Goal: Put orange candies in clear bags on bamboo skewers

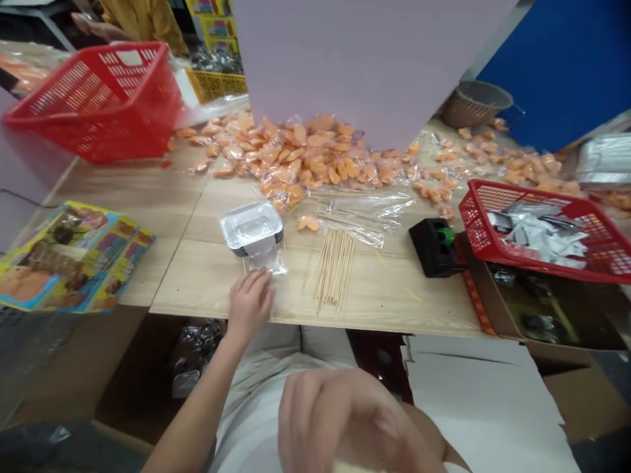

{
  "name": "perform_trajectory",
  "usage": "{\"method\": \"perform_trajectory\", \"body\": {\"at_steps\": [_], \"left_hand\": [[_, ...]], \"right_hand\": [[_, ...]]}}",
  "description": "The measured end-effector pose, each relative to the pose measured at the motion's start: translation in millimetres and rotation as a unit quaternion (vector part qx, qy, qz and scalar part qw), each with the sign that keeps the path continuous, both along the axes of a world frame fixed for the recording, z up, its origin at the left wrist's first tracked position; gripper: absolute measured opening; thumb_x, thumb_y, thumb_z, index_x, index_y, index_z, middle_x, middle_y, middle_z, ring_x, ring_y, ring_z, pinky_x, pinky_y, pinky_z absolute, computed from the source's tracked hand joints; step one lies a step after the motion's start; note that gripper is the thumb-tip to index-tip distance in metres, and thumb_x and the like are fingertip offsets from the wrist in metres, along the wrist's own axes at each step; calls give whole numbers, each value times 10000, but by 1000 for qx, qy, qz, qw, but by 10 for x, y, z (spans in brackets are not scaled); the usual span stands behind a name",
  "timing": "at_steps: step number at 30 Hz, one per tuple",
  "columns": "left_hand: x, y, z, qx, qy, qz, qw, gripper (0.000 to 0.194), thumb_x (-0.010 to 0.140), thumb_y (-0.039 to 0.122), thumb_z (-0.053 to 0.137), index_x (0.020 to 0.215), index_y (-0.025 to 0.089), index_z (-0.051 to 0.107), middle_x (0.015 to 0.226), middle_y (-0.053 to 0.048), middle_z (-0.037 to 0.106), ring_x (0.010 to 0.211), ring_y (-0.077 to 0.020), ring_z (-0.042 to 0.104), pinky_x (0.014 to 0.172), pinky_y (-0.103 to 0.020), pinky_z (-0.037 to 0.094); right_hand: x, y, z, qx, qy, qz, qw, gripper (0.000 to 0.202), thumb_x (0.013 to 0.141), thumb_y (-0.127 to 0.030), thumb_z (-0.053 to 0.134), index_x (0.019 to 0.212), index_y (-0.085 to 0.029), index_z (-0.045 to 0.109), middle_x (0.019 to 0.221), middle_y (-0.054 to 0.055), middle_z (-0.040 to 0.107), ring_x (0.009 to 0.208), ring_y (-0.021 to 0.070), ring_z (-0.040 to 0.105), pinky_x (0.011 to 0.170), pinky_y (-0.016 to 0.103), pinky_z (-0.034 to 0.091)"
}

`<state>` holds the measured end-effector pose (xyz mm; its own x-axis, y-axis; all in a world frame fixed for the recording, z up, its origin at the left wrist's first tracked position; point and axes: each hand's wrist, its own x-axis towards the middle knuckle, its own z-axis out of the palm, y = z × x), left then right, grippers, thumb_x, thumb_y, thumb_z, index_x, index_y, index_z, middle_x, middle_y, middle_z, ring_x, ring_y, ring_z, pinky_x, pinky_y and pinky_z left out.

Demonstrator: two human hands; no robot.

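My left hand (pixel 250 299) lies on the table with its fingers stretched out, touching a clear plastic bag (pixel 269 259). Just beyond it sits a foil tray (pixel 254 226) with a dark edge. Close to the camera, my right hand (pixel 340 417) is raised in front of my body, blurred, its fingers curled; what it holds, if anything, I cannot make out. Right of my left hand lies a bundle of thin wooden sticks (pixel 335 269). More sticks in a clear wrapper (pixel 357 213) and one orange wrapped piece (pixel 308 223) lie behind that bundle.
A heap of orange wrapped pieces (pixel 315 154) spreads along the back. Printed colourful packaging (pixel 73 259) and a red basket (pixel 118 105) are left. A black tape dispenser (pixel 431 248) and a red basket of silver packets (pixel 601 240) stand right. Another person's sleeve (pixel 142 20) shows behind.
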<state>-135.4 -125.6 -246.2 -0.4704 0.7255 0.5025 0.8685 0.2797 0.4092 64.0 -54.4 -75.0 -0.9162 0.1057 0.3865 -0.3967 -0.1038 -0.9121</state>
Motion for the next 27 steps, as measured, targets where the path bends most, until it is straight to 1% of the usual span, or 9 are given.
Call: {"method": "perform_trajectory", "body": {"at_steps": [2,4,7,10,13,15,17,22,27], "left_hand": [[-50,50,-24,-31,7,4,999,383,861,300,611,1232,203,617,1295,-136,640,1203,-332,564,995,-480,413],[-72,76,-67,-48,12,6,999,426,863,318,610,1272,200,602,1330,-145,617,1251,-356,532,1010,-506,390],[-61,72,-124,-46,19,6,999,399,872,304,602,1264,234,620,1318,-129,630,1276,-361,514,1032,-518,361],[-49,53,-100,-47,22,14,999,376,879,301,593,1249,250,633,1330,-112,624,1287,-358,501,1039,-512,357],[-80,75,8,-74,-9,3,997,417,893,344,566,1289,218,600,1368,-111,592,1286,-331,496,1037,-477,383],[-120,131,81,-89,-28,-1,996,397,913,360,530,1267,201,614,1352,-105,604,1263,-308,512,1039,-454,390],[-155,210,119,-105,-27,12,994,362,924,341,510,1228,195,643,1322,-105,627,1235,-309,529,1039,-463,383],[-151,364,66,-124,2,47,991,337,913,282,530,1215,205,658,1309,-117,637,1216,-342,538,1007,-500,372],[-92,356,58,-71,-15,52,996,217,902,248,544,989,215,740,1191,-117,677,1078,-311,604,933,-472,431]], "right_hand": [[-48,69,-120,-123,33,30,991,557,802,-774,447,882,-245,597,678,-10,555,549,116,565,527,231,503],[-33,149,-270,-189,31,-19,981,509,778,-745,525,863,-245,566,662,-16,514,539,117,537,474,220,469],[134,269,-525,-208,-20,-140,968,451,804,-676,531,904,-238,564,693,6,514,571,138,512,459,238,440],[391,370,-765,-214,-78,-210,951,485,800,-651,519,998,-218,612,758,45,545,660,174,527,531,287,464],[582,417,-918,-317,-125,-251,906,510,813,-614,550,1100,-207,659,829,72,581,757,187,531,633,310,481],[623,422,-959,-395,-136,-266,869,505,806,-592,594,1122,-208,681,853,74,593,802,186,525,686,306,479],[597,422,-966,-437,-126,-269,849,503,772,-580,647,1107,-207,699,848,69,596,809,183,517,695,297,475],[457,446,-925,-465,-110,-260,839,508,741,-561,698,1107,-209,703,878,63,605,804,171,513,708,297,479],[424,465,-872,-473,-126,-256,834,469,745,-512,725,1111,-220,708,855,47,610,802,160,521,731,287,483]]}}
